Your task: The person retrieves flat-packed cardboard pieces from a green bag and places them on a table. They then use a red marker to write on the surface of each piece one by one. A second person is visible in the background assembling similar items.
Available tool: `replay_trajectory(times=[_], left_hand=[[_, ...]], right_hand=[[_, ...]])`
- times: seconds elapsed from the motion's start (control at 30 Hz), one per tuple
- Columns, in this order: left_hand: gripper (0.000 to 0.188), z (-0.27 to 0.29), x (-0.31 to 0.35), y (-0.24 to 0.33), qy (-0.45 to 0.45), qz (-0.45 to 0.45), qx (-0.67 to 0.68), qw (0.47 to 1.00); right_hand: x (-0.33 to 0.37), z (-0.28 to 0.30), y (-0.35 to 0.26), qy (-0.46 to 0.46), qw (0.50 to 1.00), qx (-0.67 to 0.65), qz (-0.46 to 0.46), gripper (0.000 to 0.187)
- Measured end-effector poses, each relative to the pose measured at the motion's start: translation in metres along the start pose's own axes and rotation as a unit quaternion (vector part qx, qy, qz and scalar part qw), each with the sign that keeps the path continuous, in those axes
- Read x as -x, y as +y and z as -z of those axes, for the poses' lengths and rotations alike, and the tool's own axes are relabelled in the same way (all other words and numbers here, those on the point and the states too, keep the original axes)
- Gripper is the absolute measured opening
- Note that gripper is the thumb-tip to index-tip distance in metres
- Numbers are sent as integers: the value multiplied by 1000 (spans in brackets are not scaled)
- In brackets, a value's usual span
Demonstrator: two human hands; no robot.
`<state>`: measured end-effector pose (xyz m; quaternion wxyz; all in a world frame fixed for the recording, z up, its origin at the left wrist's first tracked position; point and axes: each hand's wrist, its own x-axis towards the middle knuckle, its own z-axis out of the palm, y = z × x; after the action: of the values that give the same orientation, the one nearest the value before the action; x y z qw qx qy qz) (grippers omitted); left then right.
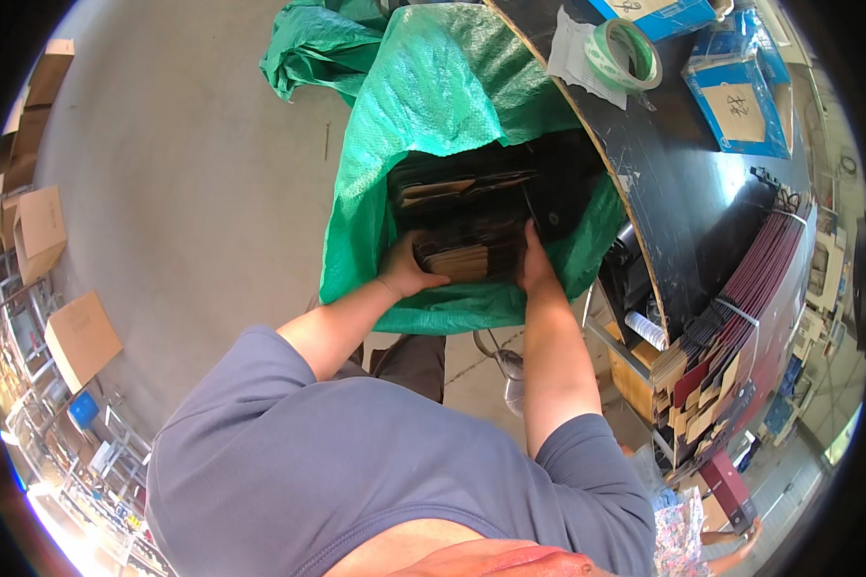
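A green woven sack [423,82] gapes in front of me, with stacks of dark, flat, folded pieces inside. Into its mouth reach both my arms. My left hand [412,269] grips the left end of the nearer bundle of black folded pieces [460,262], thumb over its tan edges. At the other end, my right hand [537,260] presses against the bundle, its fingers partly hidden down the side. Farther in the sack lies another black stack [462,188] with tan edges showing. What lies under the bundles is hidden.
Right of the sack stands a dark table [635,144] with a tape roll [623,56] and blue boxes [740,101]. Strapped maroon folded pieces [740,288] stand at its near end. Another person's arm [736,553] shows lower right. Cardboard boxes [82,338] stand far left.
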<state>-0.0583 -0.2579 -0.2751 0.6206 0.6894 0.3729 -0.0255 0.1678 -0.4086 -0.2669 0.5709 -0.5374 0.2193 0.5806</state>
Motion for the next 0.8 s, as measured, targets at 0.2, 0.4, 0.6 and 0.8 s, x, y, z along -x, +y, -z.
replay_trajectory(times=[0.2, 0.4, 0.6, 0.8], left_hand=[[93, 1, 22, -10, 44, -19, 16, 999], [94, 22, 45, -37, 50, -2, -35, 998], [87, 28, 46, -63, 95, -38, -18, 995], [91, 28, 46, -53, 67, -1, 68, 995]], right_hand=[[20, 20, 1, -33, 927, 374, -9, 114], [-19, -20, -8, -123, 784, 608, -17, 94], [-78, -7, 25, -25, 865, 491, -101, 62], [-50, -15, 35, -67, 902, 417, 85, 60]])
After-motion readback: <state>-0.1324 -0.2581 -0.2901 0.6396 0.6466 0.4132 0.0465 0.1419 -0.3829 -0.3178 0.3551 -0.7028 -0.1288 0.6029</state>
